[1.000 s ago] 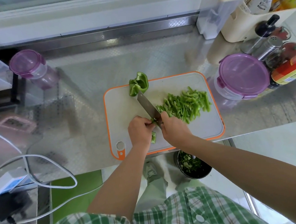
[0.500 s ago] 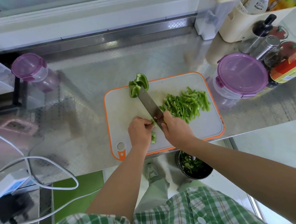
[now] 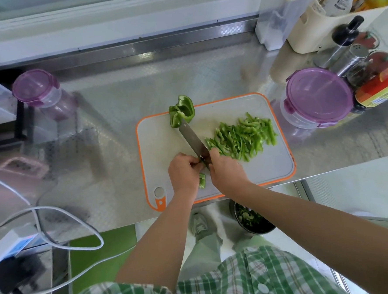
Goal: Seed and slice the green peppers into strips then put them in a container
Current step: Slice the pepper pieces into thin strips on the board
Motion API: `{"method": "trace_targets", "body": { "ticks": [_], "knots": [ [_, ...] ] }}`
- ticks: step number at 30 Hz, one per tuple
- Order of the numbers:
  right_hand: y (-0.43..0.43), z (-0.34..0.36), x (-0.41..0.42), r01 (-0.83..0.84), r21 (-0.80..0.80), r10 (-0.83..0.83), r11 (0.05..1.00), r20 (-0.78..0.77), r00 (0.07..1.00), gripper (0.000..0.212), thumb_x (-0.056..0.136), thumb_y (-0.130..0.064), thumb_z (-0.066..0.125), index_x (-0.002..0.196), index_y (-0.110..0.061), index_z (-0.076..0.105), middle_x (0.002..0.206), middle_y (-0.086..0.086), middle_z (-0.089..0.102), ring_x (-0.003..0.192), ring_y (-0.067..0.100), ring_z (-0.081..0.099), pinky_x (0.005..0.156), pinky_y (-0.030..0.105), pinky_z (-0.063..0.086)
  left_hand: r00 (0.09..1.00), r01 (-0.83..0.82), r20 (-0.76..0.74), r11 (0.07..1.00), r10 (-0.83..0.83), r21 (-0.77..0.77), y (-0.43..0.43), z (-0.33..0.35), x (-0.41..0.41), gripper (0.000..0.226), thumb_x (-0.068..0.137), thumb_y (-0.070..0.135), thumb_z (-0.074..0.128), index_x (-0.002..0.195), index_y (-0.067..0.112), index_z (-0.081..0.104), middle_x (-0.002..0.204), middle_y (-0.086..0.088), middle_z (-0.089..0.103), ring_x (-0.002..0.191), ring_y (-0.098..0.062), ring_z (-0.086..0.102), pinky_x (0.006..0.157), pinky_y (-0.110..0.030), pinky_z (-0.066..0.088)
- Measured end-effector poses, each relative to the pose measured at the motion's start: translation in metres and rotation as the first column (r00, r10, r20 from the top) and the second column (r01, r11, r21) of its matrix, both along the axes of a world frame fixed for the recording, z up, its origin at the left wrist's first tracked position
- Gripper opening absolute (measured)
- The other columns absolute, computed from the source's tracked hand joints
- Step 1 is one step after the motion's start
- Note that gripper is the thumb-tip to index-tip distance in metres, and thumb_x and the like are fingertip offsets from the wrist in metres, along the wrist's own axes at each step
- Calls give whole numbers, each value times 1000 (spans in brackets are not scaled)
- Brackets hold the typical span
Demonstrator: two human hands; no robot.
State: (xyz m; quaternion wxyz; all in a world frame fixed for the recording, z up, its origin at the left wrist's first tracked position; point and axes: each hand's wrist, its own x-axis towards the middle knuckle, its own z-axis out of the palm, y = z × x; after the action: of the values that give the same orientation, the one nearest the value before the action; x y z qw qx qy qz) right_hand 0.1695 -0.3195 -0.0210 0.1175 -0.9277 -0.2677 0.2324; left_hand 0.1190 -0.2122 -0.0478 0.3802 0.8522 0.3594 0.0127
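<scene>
- Nearest us, below the right wrist and past the counter edge, a dark bucket (image 3: 253,222) on the floor holds green scraps.
- Our left hand (image 3: 184,170) is curled, fingertips tucked in, pinning a small pepper piece (image 3: 202,180) to the cutting board (image 3: 159,153). Only the near end of the piece shows under the hand.
- Our right hand (image 3: 227,173) is closed around the handle of the knife (image 3: 191,135), tight beside the left knuckles. The blade runs away from both hands toward the far left.
- We judge this to be the last few cuts on 1 piece. With so little left to hold, we should keep the left fingertips behind the knuckles and let the flat of the blade ride against them. Short, even cuts are best, and we should stop once the stub is too small to pin safely.
- Just beyond the right hand and to its right, the cut strips (image 3: 242,137) lie heaped on the board.
- Farther out, at the blade tip, 1 pepper half (image 3: 183,110) sits on the board's far edge, not yet sliced.
- Well to the right of the right hand, off the board, the container (image 3: 317,98) has its purple lid on, so it needs opening before the strips go in.
</scene>
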Motion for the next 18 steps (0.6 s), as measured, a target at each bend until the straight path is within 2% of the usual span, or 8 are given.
{"method": "trace_targets", "body": {
  "ticks": [4, 10, 14, 18],
  "knots": [
    [-5, -4, 1, 15, 56, -15, 998, 7, 1000, 13, 99, -18, 40, 105, -8, 35, 75, 7, 48, 64, 30, 45, 56, 35, 33, 1000, 0, 5, 1000, 0, -6, 1, -1, 0, 11, 79, 18, 78, 89, 14, 79, 91, -6, 69, 80, -23, 63, 67, -22, 35],
    [-9, 1, 4, 11, 96, -10, 995, -5, 1000, 10, 99, -18, 39, 100, -11, 32, 72, 7, 48, 63, 31, 48, 54, 36, 36, 1000, 13, -2, 1000, -13, 16, 1, -2, -1, 12, 80, 21, 78, 90, 15, 79, 92, -5, 69, 82, -22, 64, 71, -24, 39],
    [-9, 3, 3, -19, 51, 20, 999, -19, 1000, 12, 98, -17, 41, 96, -13, 29, 76, 9, 50, 64, 30, 47, 55, 35, 35, 1000, 1, -11, 1000, -1, 10, 0, -2, 0, 9, 79, 22, 77, 87, 17, 79, 90, -4, 68, 81, -22, 63, 70, -24, 37],
    [-10, 1, 1, -16, 33, 16, 999, -15, 1000, 12, 98, -18, 41, 98, -13, 30, 77, 8, 50, 66, 31, 50, 56, 35, 35, 1000, -11, -8, 1000, 11, 3, 0, -3, 1, 8, 78, 23, 78, 85, 19, 77, 89, -2, 68, 79, -21, 63, 71, -28, 44]
  ]
}}
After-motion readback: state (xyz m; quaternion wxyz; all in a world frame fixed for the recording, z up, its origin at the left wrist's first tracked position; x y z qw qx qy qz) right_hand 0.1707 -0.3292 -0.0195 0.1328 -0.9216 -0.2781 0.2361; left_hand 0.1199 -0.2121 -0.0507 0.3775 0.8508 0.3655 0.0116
